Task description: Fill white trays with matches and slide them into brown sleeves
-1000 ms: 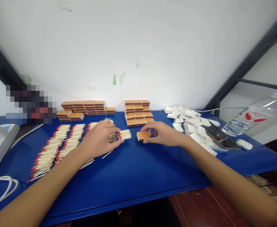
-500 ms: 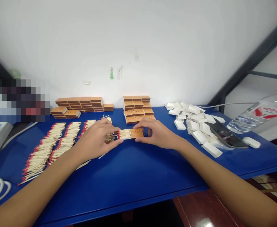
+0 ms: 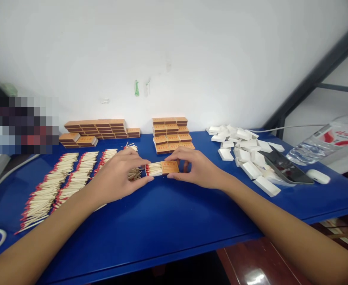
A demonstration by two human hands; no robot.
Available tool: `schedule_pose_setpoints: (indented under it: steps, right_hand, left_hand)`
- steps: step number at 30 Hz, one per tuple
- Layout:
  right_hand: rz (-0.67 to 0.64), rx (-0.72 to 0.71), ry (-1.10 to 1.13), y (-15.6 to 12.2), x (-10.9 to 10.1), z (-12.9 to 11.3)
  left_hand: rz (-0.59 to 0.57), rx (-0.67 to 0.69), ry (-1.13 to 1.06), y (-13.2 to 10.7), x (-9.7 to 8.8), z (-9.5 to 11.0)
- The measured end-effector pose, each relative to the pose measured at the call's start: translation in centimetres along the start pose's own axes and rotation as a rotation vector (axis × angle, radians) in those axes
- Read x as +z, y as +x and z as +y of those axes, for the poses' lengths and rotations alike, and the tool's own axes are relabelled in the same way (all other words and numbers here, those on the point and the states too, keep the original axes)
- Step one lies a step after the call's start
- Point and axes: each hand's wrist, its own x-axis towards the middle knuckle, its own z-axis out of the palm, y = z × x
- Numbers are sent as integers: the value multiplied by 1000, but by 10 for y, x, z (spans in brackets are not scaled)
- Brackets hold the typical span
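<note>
My left hand pinches a white matchbox tray filled with red-tipped matches. My right hand holds an orange matchbox sleeve by its sides. The tray's right end sits inside the sleeve, and both rest low over the blue table. A small loose bundle of matches lies under my left fingers.
Rows of red-tipped matches lie at the left. Stacks of closed orange matchboxes stand along the wall. A heap of white empty trays, a phone, a white mouse and a water bottle are at the right.
The sleeve and tray were apart a second ago. My right hand brought the sleeve left to meet the tray, and the tray has now slid partly into it.
</note>
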Motion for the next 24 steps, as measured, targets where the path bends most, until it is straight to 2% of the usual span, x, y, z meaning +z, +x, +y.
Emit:
schedule_pose_setpoints:
  steps: [8, 18, 24]
  right_hand:
    - [-5, 9, 9, -2, 2, 0]
    - [19, 25, 67, -3, -1, -2]
    - [28, 42, 67, -5, -3, -6]
  left_hand:
    - [9, 29, -1, 0, -1, 0]
    - [23, 185, -111, 5, -4, 11]
    - [14, 179, -84, 4, -5, 11]
